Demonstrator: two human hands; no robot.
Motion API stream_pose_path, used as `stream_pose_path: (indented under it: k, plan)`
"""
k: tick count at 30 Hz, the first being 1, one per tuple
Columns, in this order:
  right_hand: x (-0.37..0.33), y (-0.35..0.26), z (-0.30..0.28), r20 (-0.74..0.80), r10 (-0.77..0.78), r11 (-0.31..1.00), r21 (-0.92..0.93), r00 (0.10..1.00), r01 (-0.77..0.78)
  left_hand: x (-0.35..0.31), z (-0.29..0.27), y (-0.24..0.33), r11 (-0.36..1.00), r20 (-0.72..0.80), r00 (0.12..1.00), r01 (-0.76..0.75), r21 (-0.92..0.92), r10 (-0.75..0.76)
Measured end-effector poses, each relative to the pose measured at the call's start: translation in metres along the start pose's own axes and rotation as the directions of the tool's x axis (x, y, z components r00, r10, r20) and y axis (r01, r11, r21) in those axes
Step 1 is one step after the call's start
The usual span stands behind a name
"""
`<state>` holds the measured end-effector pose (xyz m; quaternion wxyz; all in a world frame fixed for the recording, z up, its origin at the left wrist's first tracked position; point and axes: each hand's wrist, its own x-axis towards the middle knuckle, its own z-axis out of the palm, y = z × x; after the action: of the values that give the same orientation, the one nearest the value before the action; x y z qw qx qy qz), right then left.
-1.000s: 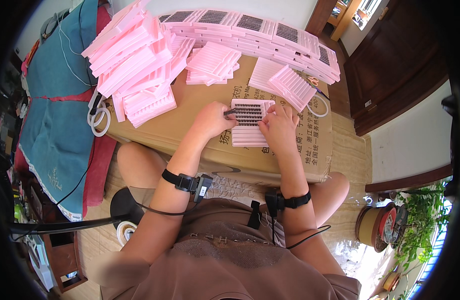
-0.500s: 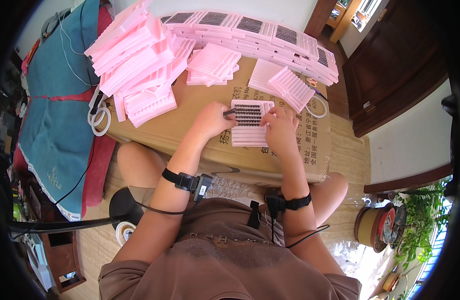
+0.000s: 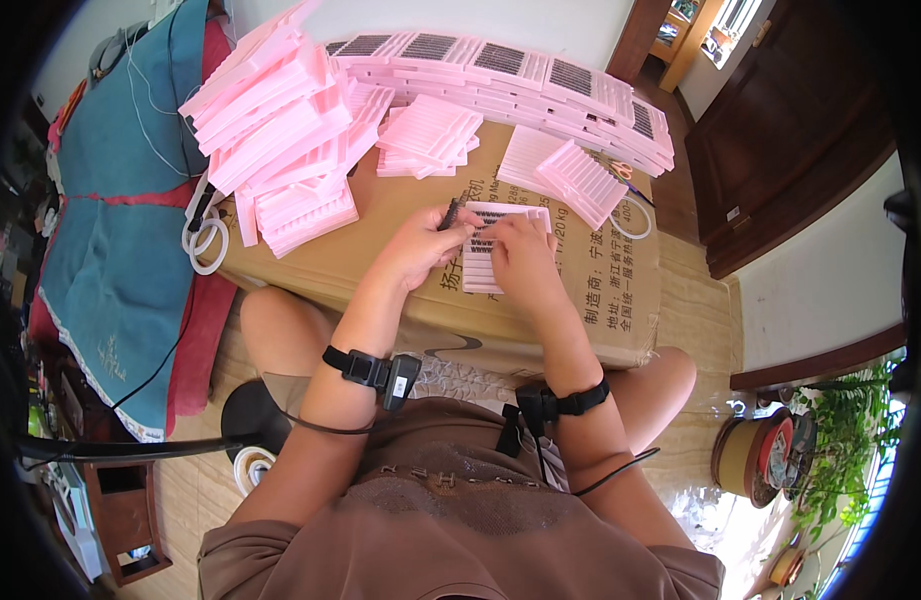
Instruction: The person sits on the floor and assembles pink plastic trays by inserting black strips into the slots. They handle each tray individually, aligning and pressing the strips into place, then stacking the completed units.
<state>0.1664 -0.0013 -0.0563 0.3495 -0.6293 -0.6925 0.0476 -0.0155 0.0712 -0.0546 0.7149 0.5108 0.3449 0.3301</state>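
A pink ridged tray (image 3: pixel 483 281) lies on the cardboard box in front of me, its upper part filled with rows of black false-eyelash strips (image 3: pixel 477 246). My left hand (image 3: pixel 427 247) is at the tray's left edge, pinching a black eyelash strip (image 3: pixel 453 213) that sticks up from the fingers. My right hand (image 3: pixel 523 254) is over the tray, covering much of the rows. Its fingertips are drawn together and point toward the left fingertips. Whatever they may hold is too small to make out.
The cardboard box (image 3: pixel 400 300) serves as a tabletop. Pink trays are piled at the left (image 3: pixel 280 150), with a smaller stack (image 3: pixel 435 130) behind my hands and loose ones (image 3: pixel 580 185) at the right. Filled trays (image 3: pixel 505 62) line the back. Scissors (image 3: pixel 620 170) and a white ring (image 3: pixel 632 220) lie at the right.
My left hand has turned, so its eyelash strip now points upward. My right hand has moved left across the tray, closer to the left fingertips.
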Motion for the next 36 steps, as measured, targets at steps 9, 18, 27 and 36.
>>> stream_pose_path:
  k: [9,18,27,36]
  plan:
    - [0.024,-0.020,-0.013,0.290,0.299,0.379,0.838,0.909,-0.392,-0.006,0.018,0.000,0.977,0.304,0.953,0.058,-0.206,0.008]
    - [0.019,-0.002,-0.027,0.023,0.449,0.390,0.894,0.893,-0.219,-0.016,0.003,0.012,0.961,-0.027,0.999,-0.022,0.277,0.030]
    - [-0.005,0.007,-0.017,0.020,0.183,0.982,0.050,0.983,-0.184,-0.009,-0.001,-0.003,0.695,-0.089,0.991,-0.008,0.719,0.103]
    - [-0.008,0.001,0.004,0.045,0.050,0.982,-0.185,0.998,-0.041,-0.004,-0.001,-0.001,0.630,-0.057,0.994,-0.013,0.777,0.091]
